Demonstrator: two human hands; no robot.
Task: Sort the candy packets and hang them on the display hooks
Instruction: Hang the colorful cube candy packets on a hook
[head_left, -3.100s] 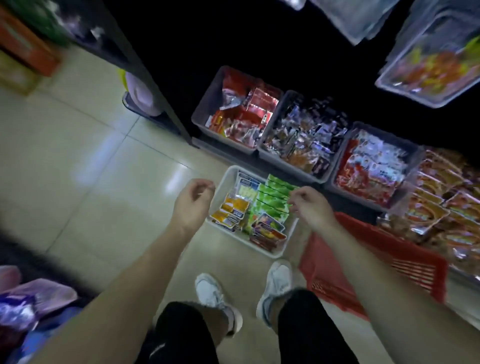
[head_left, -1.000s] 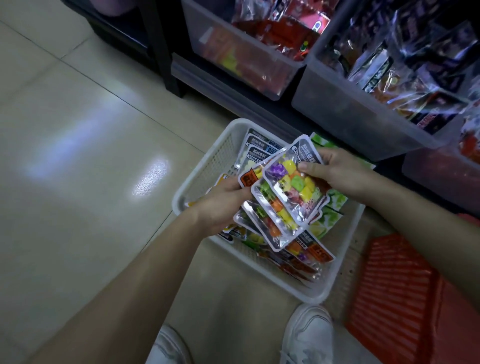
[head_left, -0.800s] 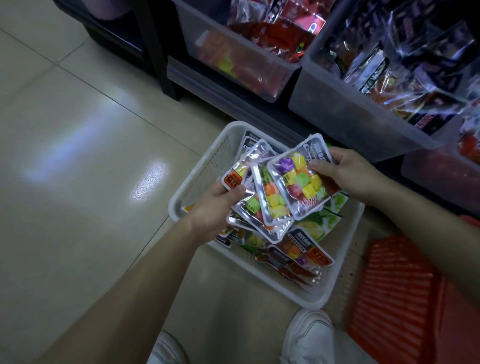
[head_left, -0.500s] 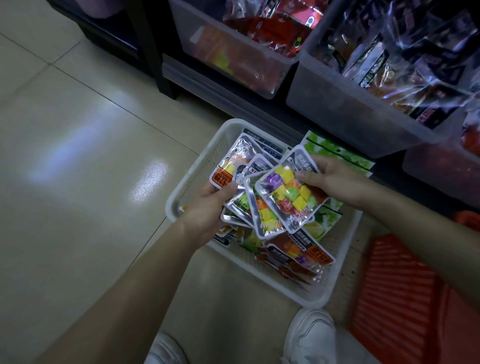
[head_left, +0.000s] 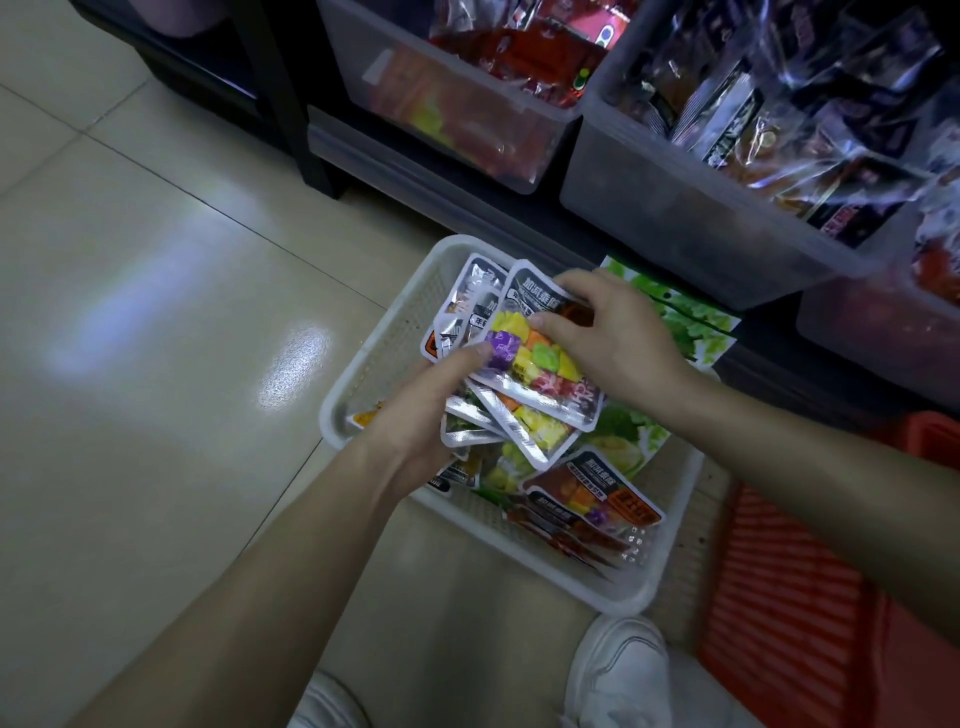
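Note:
A white plastic basket (head_left: 524, 551) on the floor holds several candy packets: green ones (head_left: 691, 322) at the back and orange-labelled ones (head_left: 597, 493) in front. Above it, my left hand (head_left: 415, 410) grips a fanned stack of clear packets of coloured candy cubes (head_left: 524, 410) from below, thumb on top. My right hand (head_left: 608, 332) pinches the top packet (head_left: 524, 358) of that stack at its upper edge. No display hooks are in view.
Clear bins on a low black shelf stand behind the basket: one with red packets (head_left: 457, 104), one with dark packets (head_left: 727, 171). A red basket (head_left: 795, 603) lies at the right. My white shoes (head_left: 618, 670) are near the bottom edge. Tiled floor lies to the left.
Since 3 s ago I bent down and picked up packets from the basket. Over the last second my right hand has pressed the top packet down onto the stack held in my left hand.

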